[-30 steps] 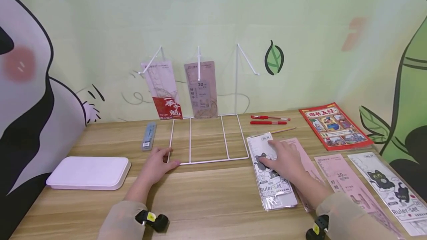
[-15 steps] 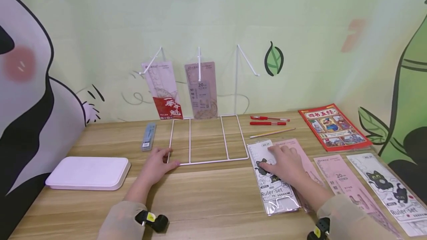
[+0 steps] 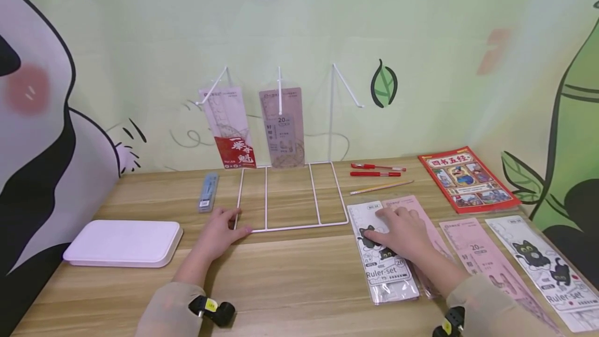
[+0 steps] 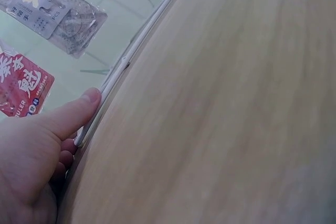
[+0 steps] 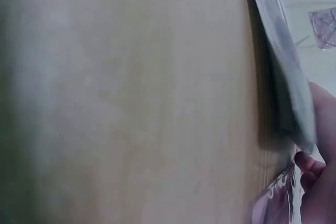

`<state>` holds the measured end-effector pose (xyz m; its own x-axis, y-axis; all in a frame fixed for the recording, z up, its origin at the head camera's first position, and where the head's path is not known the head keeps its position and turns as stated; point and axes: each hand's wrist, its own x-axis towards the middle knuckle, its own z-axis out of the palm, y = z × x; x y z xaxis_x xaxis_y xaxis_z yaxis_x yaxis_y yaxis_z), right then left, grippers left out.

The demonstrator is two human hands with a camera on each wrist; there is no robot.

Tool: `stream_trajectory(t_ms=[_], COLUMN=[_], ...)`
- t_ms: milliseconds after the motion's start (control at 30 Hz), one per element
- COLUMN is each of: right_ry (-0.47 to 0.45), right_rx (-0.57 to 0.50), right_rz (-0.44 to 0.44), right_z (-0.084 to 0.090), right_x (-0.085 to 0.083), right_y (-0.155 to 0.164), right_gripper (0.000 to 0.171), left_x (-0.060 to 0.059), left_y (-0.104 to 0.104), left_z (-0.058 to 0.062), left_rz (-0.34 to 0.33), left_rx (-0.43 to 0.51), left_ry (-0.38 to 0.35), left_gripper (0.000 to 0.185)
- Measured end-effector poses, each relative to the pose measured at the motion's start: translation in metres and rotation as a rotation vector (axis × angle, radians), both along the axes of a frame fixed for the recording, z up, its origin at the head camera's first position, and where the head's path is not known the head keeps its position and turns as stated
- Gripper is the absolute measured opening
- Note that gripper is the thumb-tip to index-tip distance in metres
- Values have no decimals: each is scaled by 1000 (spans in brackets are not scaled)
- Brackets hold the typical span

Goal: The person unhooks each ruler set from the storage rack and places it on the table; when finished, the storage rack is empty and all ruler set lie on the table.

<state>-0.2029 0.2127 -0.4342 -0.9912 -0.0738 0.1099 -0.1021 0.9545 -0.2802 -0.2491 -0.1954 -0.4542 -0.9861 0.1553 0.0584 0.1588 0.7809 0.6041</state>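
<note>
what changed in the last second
The right hand has slid the cat ruler pack toward the person, uncovering the pencil behind it. The left hand still rests on the corner of the wire rack; everything else stayed put.

Looks like a stationery shop display corner or a mock-up of one: wooden counter [image 3: 299,285] against a wall painted with a cartoon panda and bamboo leaves, white wire hook rack [image 3: 286,191] hanging packaged ruler sets [image 3: 282,128], more packs [image 3: 543,264] laid out flat, red pens [image 3: 376,170], children's book [image 3: 468,178].
</note>
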Motion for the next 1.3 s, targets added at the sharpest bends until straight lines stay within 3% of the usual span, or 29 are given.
stream_trajectory(t_ms=[867, 1067, 1300], right_ry=[-56, -29, 3], right_rx=[-11, -67, -162], right_rz=[21, 23, 107], right_z=[2, 6, 14], right_x=[-1, -3, -17], right_y=[6, 7, 1], right_gripper=[76, 72, 65], left_x=[0, 0, 1], left_y=[0, 1, 1], left_z=[0, 1, 2], left_rz=[5, 3, 7], left_rx=[-9, -12, -15], left_ry=[2, 2, -8], left_gripper=[64, 63, 63])
